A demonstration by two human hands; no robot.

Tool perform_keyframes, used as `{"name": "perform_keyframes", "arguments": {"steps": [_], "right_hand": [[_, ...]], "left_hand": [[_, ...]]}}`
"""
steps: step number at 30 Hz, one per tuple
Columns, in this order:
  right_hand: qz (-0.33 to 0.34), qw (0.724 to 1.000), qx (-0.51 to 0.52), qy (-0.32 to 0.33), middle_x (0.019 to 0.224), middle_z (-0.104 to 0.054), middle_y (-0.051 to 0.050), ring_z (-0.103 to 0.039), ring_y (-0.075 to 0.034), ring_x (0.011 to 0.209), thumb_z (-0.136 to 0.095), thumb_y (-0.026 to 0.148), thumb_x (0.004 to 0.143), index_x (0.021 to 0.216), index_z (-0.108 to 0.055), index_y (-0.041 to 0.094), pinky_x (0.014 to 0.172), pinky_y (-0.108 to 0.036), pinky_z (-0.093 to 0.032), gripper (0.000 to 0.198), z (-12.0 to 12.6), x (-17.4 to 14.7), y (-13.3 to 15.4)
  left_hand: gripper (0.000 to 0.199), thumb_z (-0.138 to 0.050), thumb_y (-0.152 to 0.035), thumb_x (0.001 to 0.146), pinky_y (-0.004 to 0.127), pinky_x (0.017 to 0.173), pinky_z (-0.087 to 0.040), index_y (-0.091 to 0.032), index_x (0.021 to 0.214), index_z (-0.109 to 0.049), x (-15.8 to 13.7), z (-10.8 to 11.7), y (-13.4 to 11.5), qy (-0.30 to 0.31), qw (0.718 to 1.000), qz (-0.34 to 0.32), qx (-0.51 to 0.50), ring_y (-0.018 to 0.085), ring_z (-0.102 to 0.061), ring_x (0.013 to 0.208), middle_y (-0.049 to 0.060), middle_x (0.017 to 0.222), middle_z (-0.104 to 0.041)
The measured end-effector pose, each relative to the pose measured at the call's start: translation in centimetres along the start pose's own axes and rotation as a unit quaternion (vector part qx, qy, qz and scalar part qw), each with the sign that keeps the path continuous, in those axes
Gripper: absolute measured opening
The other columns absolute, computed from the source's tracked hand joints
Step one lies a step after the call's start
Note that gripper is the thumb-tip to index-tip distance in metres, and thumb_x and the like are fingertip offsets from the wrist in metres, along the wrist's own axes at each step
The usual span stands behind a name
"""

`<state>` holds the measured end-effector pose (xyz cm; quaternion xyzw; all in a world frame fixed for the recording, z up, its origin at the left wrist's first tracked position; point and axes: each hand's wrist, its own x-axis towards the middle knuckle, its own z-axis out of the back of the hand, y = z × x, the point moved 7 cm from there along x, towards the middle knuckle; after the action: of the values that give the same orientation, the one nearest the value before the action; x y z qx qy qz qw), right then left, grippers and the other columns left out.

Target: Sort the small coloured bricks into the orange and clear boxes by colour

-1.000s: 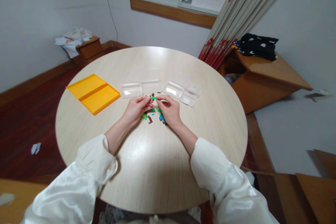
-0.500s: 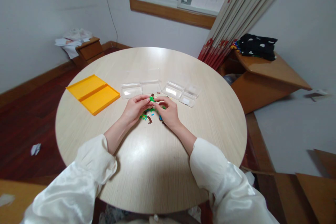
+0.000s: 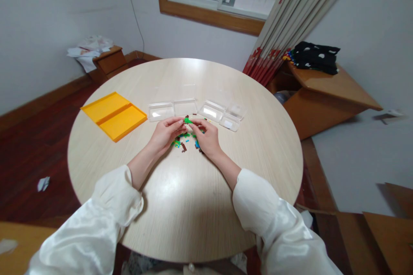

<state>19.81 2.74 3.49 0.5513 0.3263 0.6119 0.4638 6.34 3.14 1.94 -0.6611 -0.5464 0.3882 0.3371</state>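
Between the fingertips of both hands is a small green building-brick piece [image 3: 187, 120], held just above the table. My left hand [image 3: 165, 136] pinches it from the left, my right hand [image 3: 207, 137] from the right; both are closed on it. Loose small bricks in green, blue, yellow and brown lie on the table beneath and between the hands, partly hidden by them. A brown brick [image 3: 183, 148] lies nearest to me, with a small blue brick [image 3: 187, 141] just beyond it.
The round wooden table [image 3: 187, 206] bears an open yellow case [image 3: 121, 122] at the left. Clear plastic boxes stand open behind the hands, one at left [image 3: 161, 111] and one at right [image 3: 211, 111]. A tilted wooden cabinet [image 3: 322, 99] is beyond the right edge.
My fingers have shifted slightly around the green piece, and more of it shows between them. The right hand's fingertips have moved a little. The boxes and case are unmoved.
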Motion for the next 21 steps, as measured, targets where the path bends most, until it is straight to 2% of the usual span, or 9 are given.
{"name": "perform_keyframes", "arguments": {"steps": [5, 10, 14, 17, 21], "right_hand": [[-0.038, 0.998, 0.039, -0.028, 0.073, -0.064, -0.001, -0.059, -0.013, 0.067, -0.05, 0.043, 0.084, 0.076, -0.059, 0.02, 0.063, -0.026, -0.047, 0.026, 0.5, 0.2, -0.7], [-0.05, 0.994, 0.065, -0.069, 0.063, -0.053, 0.002, -0.049, -0.01, 0.055, -0.037, 0.052, 0.089, 0.067, -0.046, 0.021, 0.056, -0.023, -0.043, 0.039, 1.0, 0.3, -1.1], [-0.082, 0.991, 0.078, -0.07, 0.051, -0.043, 0.004, -0.041, -0.009, 0.047, -0.03, 0.06, 0.088, 0.058, -0.038, 0.021, 0.047, -0.022, -0.037, 0.05, 0.9, 0.4, -1.7], [-0.09, 0.99, 0.083, -0.067, 0.049, -0.041, 0.004, -0.039, -0.009, 0.045, -0.033, 0.064, 0.086, 0.056, -0.037, 0.021, 0.044, -0.022, -0.035, 0.052, 0.9, 0.4, -1.9], [-0.072, 0.992, 0.07, -0.072, 0.055, -0.048, 0.003, -0.045, -0.009, 0.05, -0.039, 0.061, 0.084, 0.063, -0.044, 0.021, 0.05, -0.022, -0.04, 0.046, 1.2, 0.6, -1.5]], "left_hand": [[0.025, -0.078, -0.024, 0.056, 0.027, 0.07, -0.05, -0.011, 0.075, -0.069, 0.1, 0.0, 0.0, -0.003, 1.0, 0.001, -0.008, 0.009, -0.059, 0.063, 0.004, 0.075, -0.068], [0.022, -0.077, -0.023, 0.056, 0.026, 0.068, -0.05, -0.011, 0.073, -0.068, -0.1, 0.0, -0.2, -0.018, 1.0, 0.006, -0.008, 0.009, -0.057, 0.06, 0.003, 0.072, -0.066], [0.019, -0.076, -0.022, 0.057, 0.025, 0.066, -0.05, -0.012, 0.07, -0.066, -0.1, 0.0, -0.3, -0.022, 1.0, 0.01, -0.006, 0.009, -0.056, 0.06, 0.001, 0.066, -0.063], [0.018, -0.075, -0.022, 0.058, 0.025, 0.066, -0.05, -0.012, 0.069, -0.066, -0.1, 0.0, -0.3, -0.019, 1.0, 0.01, -0.003, 0.009, -0.056, 0.059, 0.0, 0.063, -0.06], [0.018, -0.075, -0.024, 0.059, 0.025, 0.066, -0.05, -0.012, 0.069, -0.065, -0.1, 0.0, -0.3, -0.014, 1.0, 0.009, 0.001, 0.008, -0.055, 0.058, -0.001, 0.061, -0.059]]}}
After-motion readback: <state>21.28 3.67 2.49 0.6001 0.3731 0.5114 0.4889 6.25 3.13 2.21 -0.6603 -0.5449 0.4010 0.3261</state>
